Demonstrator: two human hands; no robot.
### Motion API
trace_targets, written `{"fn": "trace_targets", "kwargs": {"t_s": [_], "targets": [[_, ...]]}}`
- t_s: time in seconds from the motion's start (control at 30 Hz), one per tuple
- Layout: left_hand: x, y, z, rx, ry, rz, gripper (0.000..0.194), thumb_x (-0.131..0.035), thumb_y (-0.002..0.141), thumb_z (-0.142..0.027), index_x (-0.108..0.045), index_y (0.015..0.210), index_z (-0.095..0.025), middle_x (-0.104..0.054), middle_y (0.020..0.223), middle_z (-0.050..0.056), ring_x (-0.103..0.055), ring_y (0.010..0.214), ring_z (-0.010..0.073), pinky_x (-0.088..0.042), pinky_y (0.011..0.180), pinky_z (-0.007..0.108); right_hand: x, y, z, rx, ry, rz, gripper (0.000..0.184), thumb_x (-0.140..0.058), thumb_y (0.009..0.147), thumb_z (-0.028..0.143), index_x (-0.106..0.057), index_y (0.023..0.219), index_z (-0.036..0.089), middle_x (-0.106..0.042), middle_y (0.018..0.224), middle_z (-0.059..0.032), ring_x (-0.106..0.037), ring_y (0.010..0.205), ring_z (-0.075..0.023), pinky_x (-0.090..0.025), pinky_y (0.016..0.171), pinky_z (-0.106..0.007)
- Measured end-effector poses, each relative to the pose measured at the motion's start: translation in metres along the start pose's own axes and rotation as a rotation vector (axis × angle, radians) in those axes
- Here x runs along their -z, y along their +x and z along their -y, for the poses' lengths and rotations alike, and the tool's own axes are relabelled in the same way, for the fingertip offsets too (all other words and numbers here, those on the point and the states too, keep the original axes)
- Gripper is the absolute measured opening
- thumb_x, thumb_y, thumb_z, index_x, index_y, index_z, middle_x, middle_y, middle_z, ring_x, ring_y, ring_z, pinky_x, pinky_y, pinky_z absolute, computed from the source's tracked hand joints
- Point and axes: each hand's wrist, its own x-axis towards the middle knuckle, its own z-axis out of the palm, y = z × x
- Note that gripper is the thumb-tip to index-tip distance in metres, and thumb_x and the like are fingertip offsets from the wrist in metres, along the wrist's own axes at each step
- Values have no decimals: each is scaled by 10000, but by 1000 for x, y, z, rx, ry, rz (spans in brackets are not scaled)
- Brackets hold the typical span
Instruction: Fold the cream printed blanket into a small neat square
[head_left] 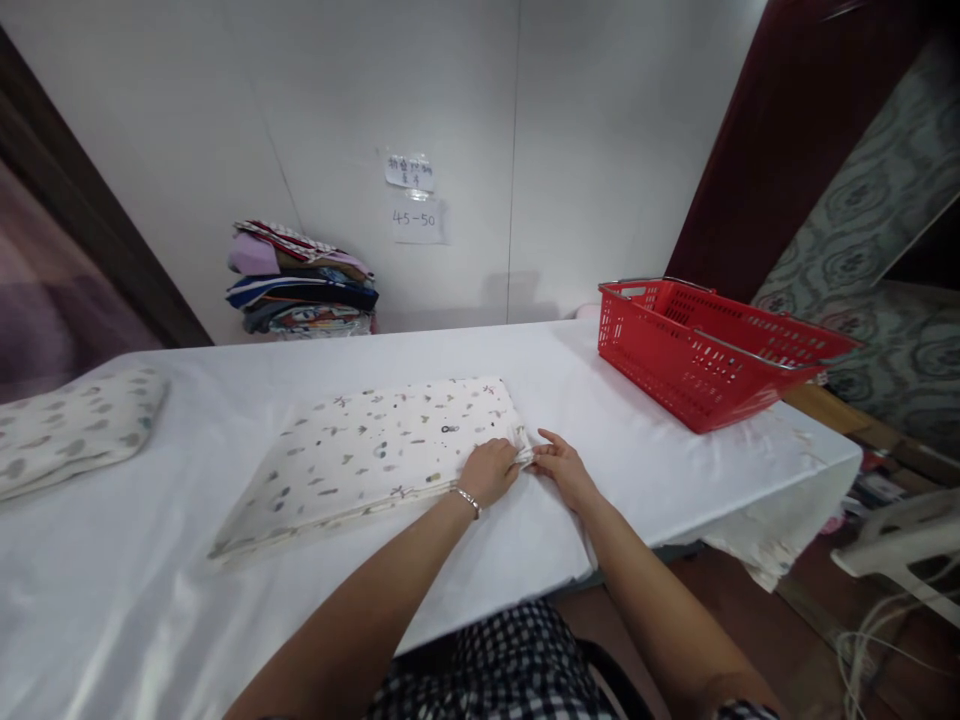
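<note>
A white cloth with a small scattered print lies folded flat, in layers, on the white-covered table. My left hand, with a bracelet at the wrist, is closed on the cloth's near right corner. Just to its right, my right hand pinches the bunched edge at the same corner between thumb and fingers, its other fingers partly extended. The cloth's right edge is gathered and slightly raised between the two hands. Fingertips of the left hand are partly hidden.
A red plastic basket with metal handles stands at the table's right end. Another folded printed cloth lies at the far left. Behind the table is a stack of folded fabrics. A white plastic stool stands at right.
</note>
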Motion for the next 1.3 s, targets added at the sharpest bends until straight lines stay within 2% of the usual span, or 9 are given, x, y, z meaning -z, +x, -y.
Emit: {"fn": "trace_targets", "kwargs": {"t_s": [0.1,0.27,0.4,0.57,0.87,1.0,1.3], "targets": [[-1,0,1,-5,2,-6,115,-451,836,-241,-551,873,-198,-565,915,55,-511,890,189,-410,752,319,0,0,0,2,6,1,591,-718,581,234,-497,1128,203,-618,750,11,-588,676,-140,-482,685,-316],[0,-2,2,-13,-9,-25,183,-413,868,-295,-568,854,-199,-571,881,43,-509,846,175,-406,722,303,-1,2,-2,15,-14,-1,585,-718,568,216,-506,1113,206,-602,709,31,-565,629,-118,-468,644,-286],[1,-2,3,22,-109,-47,225,-404,875,-336,-578,819,-206,-568,843,25,-510,816,157,-399,701,280,-2,1,-2,22,-29,-8,596,-700,560,199,-488,1118,200,-607,708,30,-568,620,-119,-455,622,-279],[2,-2,4,49,-188,-63,185,-447,848,-300,-564,746,-200,-560,803,12,-508,784,143,-391,687,260,-2,1,-2,26,-41,-32,610,-702,555,206,-469,1119,191,-596,695,38,-563,594,-116,-444,607,-278],[4,0,-2,68,-143,-49,241,-466,846,-363,-597,741,-190,-566,791,25,-506,768,149,-374,664,265,-2,0,-5,60,-67,-4,610,-705,571,236,-492,1141,197,-608,725,25,-580,642,-128,-464,655,-298],[6,1,-2,77,-171,-41,336,-403,876,-398,-585,690,-185,-564,769,20,-500,736,139,-361,636,260,-2,-1,-3,64,-62,18,644,-722,574,238,-475,1167,202,-611,757,21,-586,677,-134,-463,672,-298],[2,1,-1,46,-131,-22,327,-371,893,-331,-596,708,-182,-575,781,31,-510,763,149,-359,657,268,-4,-2,-2,73,-85,9,654,-718,540,192,-485,1151,211,-593,740,40,-551,618,-110,-427,625,-277]]}}
